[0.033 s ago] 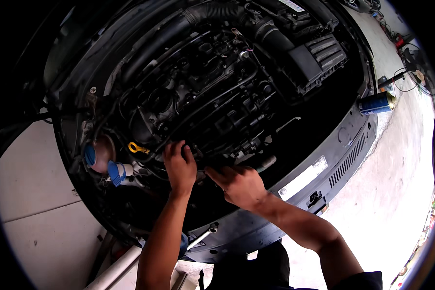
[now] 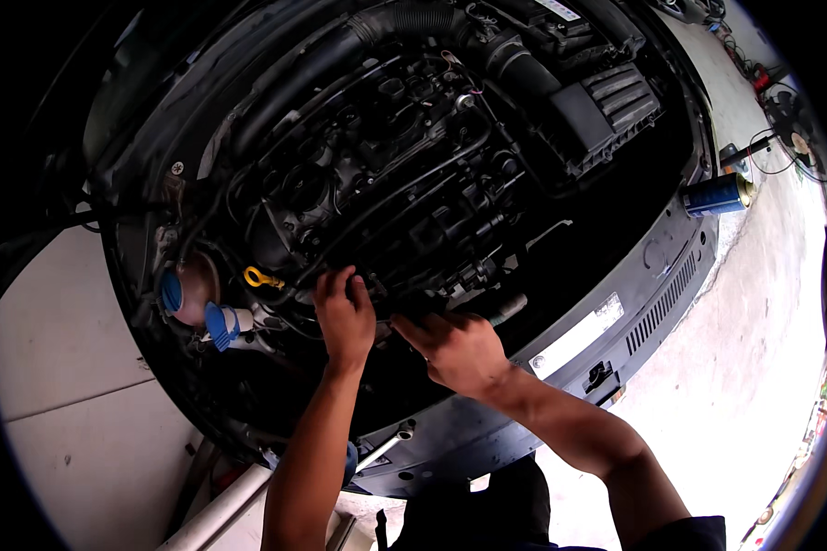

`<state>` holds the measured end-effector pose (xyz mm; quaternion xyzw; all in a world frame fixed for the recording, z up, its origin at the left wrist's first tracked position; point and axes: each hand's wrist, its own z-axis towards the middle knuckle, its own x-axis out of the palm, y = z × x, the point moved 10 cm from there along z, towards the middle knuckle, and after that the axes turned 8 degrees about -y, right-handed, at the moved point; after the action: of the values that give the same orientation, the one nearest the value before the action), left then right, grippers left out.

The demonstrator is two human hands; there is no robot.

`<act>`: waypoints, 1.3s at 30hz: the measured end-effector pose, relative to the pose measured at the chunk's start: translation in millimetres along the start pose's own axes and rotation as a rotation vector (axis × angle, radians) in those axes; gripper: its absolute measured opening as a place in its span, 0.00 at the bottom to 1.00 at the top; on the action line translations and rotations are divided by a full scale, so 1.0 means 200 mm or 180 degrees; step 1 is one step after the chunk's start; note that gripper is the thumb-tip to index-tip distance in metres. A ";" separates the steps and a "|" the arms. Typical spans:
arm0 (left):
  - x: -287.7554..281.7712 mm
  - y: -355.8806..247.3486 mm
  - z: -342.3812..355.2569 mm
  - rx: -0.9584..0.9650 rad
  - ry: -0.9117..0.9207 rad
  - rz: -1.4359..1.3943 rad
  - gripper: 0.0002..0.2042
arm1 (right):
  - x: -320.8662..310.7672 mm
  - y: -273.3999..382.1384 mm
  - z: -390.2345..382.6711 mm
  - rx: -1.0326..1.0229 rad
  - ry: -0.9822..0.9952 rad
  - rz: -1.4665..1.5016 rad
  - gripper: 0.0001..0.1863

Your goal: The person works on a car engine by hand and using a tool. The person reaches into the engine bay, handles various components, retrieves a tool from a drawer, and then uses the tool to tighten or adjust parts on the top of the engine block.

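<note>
Both of my hands are over the front edge of a car engine (image 2: 404,174). My left hand (image 2: 345,321) rests there with fingers slightly bent and apart; nothing shows in it, and what lies under its palm is hidden. Just to its right, my right hand (image 2: 459,351) is closed, its thumb side toward the left hand. A tool handle (image 2: 509,310), greyish with a green part, sticks out past its knuckles; the rest of the tool is hidden by the hand and the dark bay. A yellow dipstick loop (image 2: 263,277) stands left of my left hand.
At left are a round coolant tank (image 2: 196,289) with a blue cap and a blue-and-white filler cap (image 2: 227,325). A ring-ended wrench (image 2: 390,447) lies on the front panel (image 2: 652,340) near my left forearm. A blue can (image 2: 715,196) stands at far right, near the black air box (image 2: 597,115).
</note>
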<state>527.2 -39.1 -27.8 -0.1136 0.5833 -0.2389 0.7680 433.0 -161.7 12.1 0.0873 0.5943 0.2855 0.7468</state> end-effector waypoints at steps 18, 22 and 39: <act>-0.08 0.48 -0.30 -0.2673 -0.0524 -0.2081 0.10 | -0.09 0.00 -0.10 -0.0077 -0.0455 0.0236 0.36; -0.12 0.48 -0.54 -0.2913 -0.0340 -0.2211 0.12 | -0.11 0.00 -0.18 -0.0210 -0.0286 0.0066 0.37; -0.68 0.57 -1.13 -0.0448 0.0194 0.0367 0.14 | -0.06 0.07 -1.07 -0.1971 0.0151 -0.0033 0.24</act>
<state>311.6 150.6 -30.2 -0.1261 0.6273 -0.1561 0.7525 226.1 -202.2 -31.3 -0.1542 0.4968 0.4511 0.7252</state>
